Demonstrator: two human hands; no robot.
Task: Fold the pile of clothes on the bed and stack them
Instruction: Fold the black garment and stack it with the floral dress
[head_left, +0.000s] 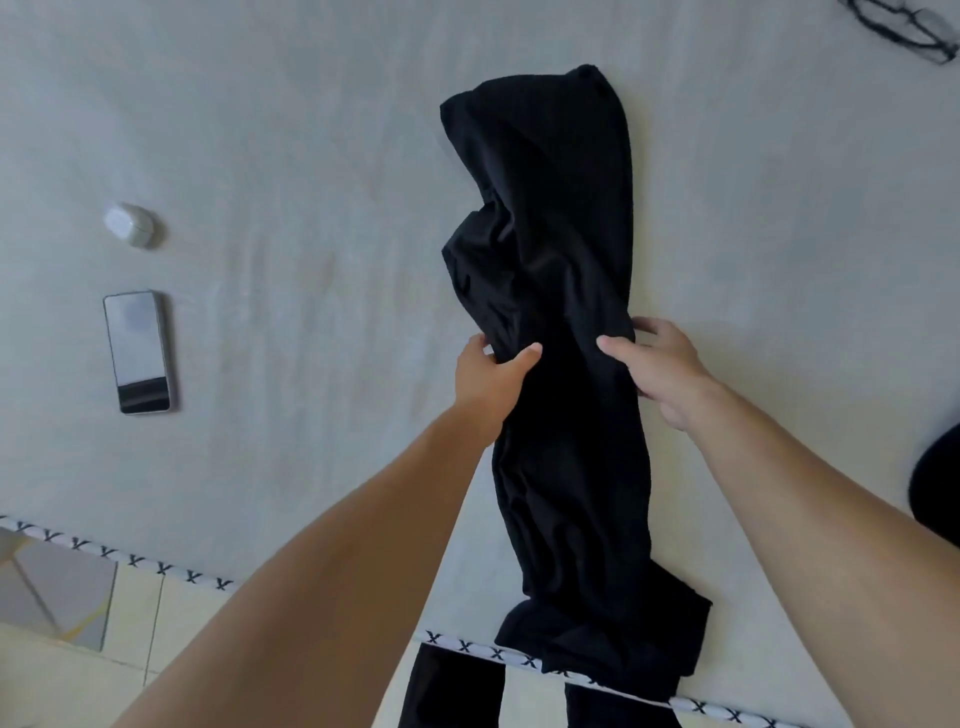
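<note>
Nearby: phone (137, 352) | earbud case (130, 224) | glasses (905, 28) | bed (311, 156)

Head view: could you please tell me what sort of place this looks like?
Probably a bedroom: a pale grey bed sheet with X-patterned edging, a long black garment laid out, pale floor tiles beside.

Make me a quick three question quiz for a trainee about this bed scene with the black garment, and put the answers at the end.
1. True or false: both hands grip the black garment.
2. Which lies nearer the bed's front edge: the phone or the white earbud case?
3. Multiple choice: the eyeglasses lie A) beside the phone, B) at the far right of the bed, C) on the garment.

Key: 1. True, the left hand and right hand hold its middle. 2. The phone. 3. B.
</note>
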